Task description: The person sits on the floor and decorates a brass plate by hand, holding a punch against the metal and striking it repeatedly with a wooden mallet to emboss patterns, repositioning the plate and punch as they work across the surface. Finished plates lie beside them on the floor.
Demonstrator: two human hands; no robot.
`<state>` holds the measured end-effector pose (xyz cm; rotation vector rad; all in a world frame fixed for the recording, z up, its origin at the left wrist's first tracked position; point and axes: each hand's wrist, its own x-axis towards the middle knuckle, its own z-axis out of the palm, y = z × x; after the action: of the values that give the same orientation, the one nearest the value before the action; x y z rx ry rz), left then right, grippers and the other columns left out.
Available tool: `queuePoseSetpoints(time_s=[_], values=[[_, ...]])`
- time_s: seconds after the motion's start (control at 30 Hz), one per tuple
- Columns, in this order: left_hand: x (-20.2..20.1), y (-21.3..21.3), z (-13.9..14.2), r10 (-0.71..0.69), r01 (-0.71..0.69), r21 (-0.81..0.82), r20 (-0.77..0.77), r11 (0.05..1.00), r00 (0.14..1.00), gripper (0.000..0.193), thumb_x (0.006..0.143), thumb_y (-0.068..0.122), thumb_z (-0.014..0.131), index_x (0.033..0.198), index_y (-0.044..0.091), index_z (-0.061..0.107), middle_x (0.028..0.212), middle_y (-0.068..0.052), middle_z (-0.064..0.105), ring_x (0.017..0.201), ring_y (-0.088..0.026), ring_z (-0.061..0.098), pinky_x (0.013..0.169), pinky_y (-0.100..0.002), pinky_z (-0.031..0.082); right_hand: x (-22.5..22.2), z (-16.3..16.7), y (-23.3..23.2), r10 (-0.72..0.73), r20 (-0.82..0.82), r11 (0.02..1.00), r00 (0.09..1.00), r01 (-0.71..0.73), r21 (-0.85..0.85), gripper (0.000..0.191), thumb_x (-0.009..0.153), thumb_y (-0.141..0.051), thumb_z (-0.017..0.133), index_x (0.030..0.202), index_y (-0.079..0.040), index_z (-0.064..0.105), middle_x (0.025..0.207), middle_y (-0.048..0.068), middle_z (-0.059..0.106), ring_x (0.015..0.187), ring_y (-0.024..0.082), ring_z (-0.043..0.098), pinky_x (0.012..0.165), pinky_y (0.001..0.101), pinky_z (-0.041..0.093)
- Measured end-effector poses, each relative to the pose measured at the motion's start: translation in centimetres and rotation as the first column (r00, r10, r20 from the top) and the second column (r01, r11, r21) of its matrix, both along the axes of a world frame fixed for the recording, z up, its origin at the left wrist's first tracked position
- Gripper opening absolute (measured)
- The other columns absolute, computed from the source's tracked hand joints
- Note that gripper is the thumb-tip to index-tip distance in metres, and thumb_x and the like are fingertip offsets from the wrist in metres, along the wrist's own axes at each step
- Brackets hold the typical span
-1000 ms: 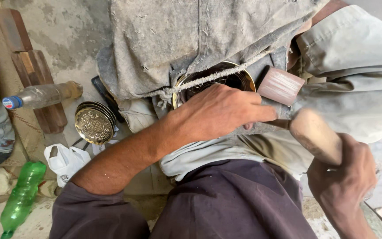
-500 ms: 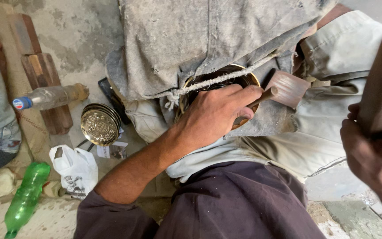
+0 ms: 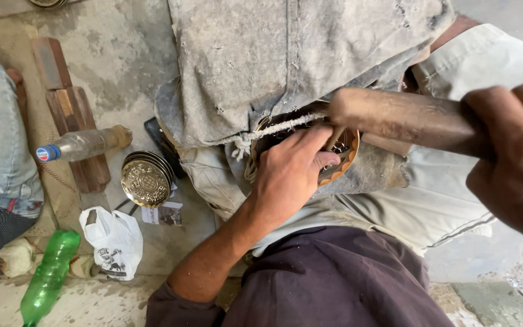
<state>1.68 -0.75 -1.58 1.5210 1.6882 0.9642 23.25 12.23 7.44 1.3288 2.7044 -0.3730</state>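
Gripping the wooden mallet (image 3: 407, 118) in my right hand (image 3: 513, 160), I risk striking my left hand (image 3: 292, 175), closed around the punch (image 3: 334, 138) on the brass plate (image 3: 343, 160).

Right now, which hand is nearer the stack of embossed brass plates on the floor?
Left. The left hand rests on the round metal piece in the lap, just right of the brass plates. The right hand grips a wooden mallet at the far right edge.

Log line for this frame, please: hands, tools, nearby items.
left hand: steadies punch on brass plate | right hand: grips wooden mallet, raised | floor: plate stack, clear bottle, green bottle
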Motion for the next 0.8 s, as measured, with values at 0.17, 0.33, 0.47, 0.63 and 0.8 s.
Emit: queuePoseSetpoints(time_s=[0.17, 0.33, 0.47, 0.63, 0.8], values=[[0.1, -0.1, 0.7, 0.062, -0.061, 0.031, -0.031, 0.998, 0.998, 0.036, 0.095, 0.018, 0.076, 0.124, 0.005, 0.060, 0.101, -0.016, 0.070, 0.088, -0.036, 0.071, 0.073, -0.043, 0.057, -2.1, 2.5, 0.1, 0.105, 0.281, 0.982, 0.954, -0.144, 0.124, 0.026, 0.089, -0.008, 0.073, 0.114, -0.001, 0.069, 0.086, 0.016, 0.073, 0.068, 0.023, 0.070, 0.064, 0.0347, 0.058], [-0.6, 1.1, 1.3, -0.054, 0.053, 0.011, 0.106, 0.999, 0.993, 0.033, 0.096, 0.021, 0.076, 0.121, 0.006, 0.060, 0.097, -0.013, 0.070, 0.084, -0.031, 0.074, 0.073, -0.041, 0.058, 2.3, 2.3, -2.1, -0.144, -0.205, 0.988, 0.968, 0.151, 0.019, 0.041, 0.077, 0.007, 0.069, 0.117, 0.007, 0.062, 0.093, 0.022, 0.068, 0.076, 0.032, 0.069, 0.069, 0.0400, 0.056], [-0.5, 2.4, 1.5, -0.233, 0.230, 0.073, 0.035, 0.971, 0.972, 0.035, 0.093, 0.022, 0.075, 0.121, 0.005, 0.061, 0.102, -0.013, 0.071, 0.088, -0.032, 0.073, 0.073, -0.041, 0.059, 6.8, -0.4, -3.6, -0.212, -0.255, 0.972, 0.944, 0.229, 0.042, 0.033, 0.093, 0.006, 0.069, 0.124, 0.007, 0.060, 0.102, 0.022, 0.067, 0.085, 0.032, 0.070, 0.074, 0.0364, 0.056], [-0.3, 3.4, 1.6, -0.315, 0.315, -0.086, 0.011, 0.945, 0.949, 0.032, 0.093, 0.024, 0.076, 0.113, 0.005, 0.060, 0.089, -0.010, 0.070, 0.076, -0.028, 0.072, 0.065, -0.041, 0.057, 9.0, -2.2, -3.8, 0.008, -0.412, 0.995, 0.911, 0.032, 0.090, 0.031, 0.092, 0.008, 0.068, 0.121, 0.002, 0.060, 0.102, 0.029, 0.065, 0.089, 0.038, 0.070, 0.073, 0.0405, 0.057], [-0.1, 3.4, 1.8, -0.363, 0.365, -0.066, 0.035, 0.929, 0.931, 0.029, 0.092, 0.019, 0.074, 0.114, 0.006, 0.061, 0.089, -0.010, 0.069, 0.078, -0.028, 0.073, 0.065, -0.040, 0.058, 8.3, -1.9, -4.5, -0.424, -0.249, 0.902, 0.871, 0.381, -0.204, 0.042, 0.081, 0.006, 0.068, 0.119, 0.008, 0.051, 0.096, 0.022, 0.067, 0.081, 0.031, 0.070, 0.069, 0.0387, 0.060]])
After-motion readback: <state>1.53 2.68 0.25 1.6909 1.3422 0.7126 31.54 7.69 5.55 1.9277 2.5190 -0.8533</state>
